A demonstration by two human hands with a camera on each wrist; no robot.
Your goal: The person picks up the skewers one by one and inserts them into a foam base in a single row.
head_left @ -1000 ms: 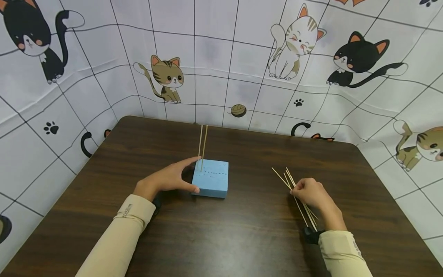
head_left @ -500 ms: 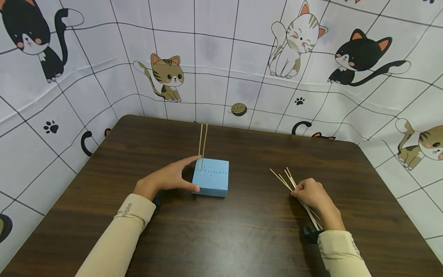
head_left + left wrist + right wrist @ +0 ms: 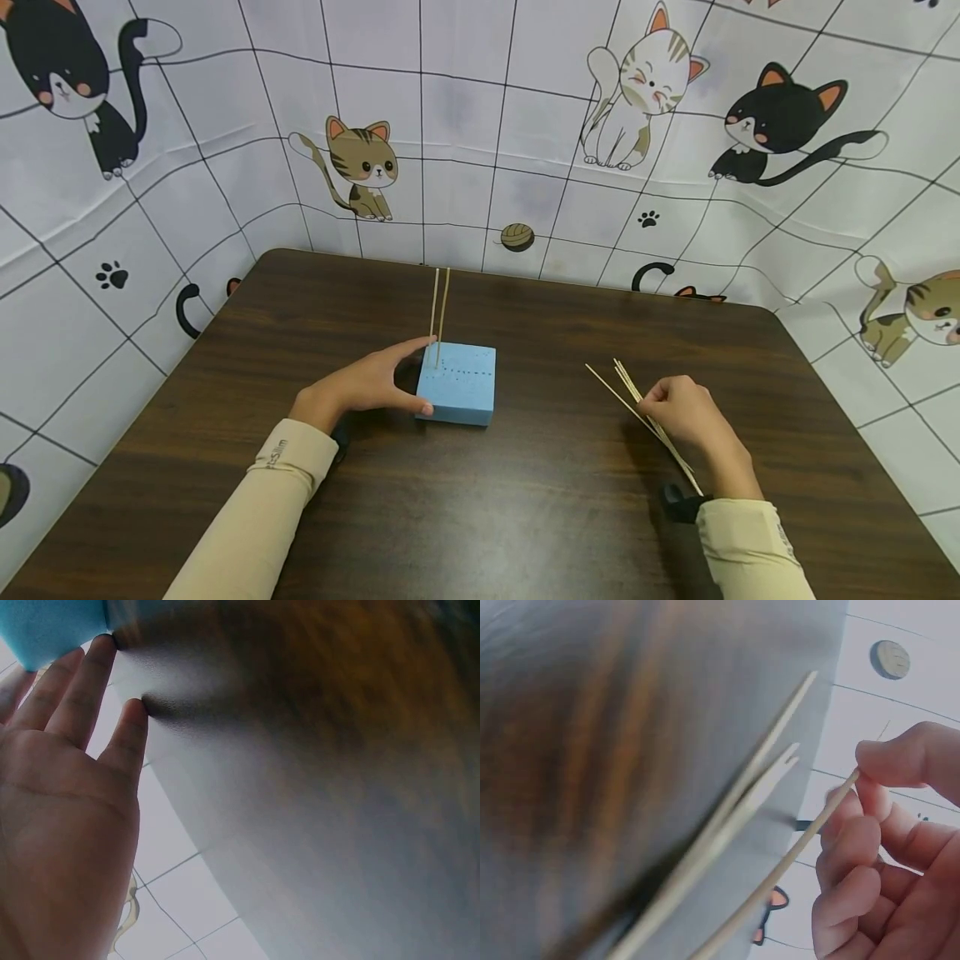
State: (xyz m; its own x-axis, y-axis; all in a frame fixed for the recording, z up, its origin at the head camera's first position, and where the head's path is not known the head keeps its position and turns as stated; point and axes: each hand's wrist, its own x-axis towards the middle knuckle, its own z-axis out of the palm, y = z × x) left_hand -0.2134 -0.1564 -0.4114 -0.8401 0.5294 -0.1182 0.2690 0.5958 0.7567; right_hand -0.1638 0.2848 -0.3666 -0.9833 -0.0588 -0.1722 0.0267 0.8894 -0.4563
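A light blue foam block [image 3: 459, 392] with rows of small holes sits left of the table's middle. Two thin wooden skewers [image 3: 441, 310] stand upright in its left back part. My left hand [image 3: 363, 385] holds the block's left side, thumb at the front corner and index finger at the back; in the left wrist view, fingertips meet the blue block [image 3: 52, 630]. On the right, my right hand [image 3: 684, 417] pinches one skewer [image 3: 776, 874] between thumb and index finger. Several other skewers [image 3: 720, 825] lie on the table below that hand, partly hidden by it in the head view.
The dark brown wooden table [image 3: 525, 508] fills the lower view. Behind it and at both sides hangs a white curtain [image 3: 465, 117] printed with cats and grid lines. Each wrist wears a dark strap, the right one [image 3: 681, 504] showing clearly.
My right hand has moved slightly up and to the right over the skewers, whose spread has shifted and narrowed. The left hand, the block and its two skewers stay put.
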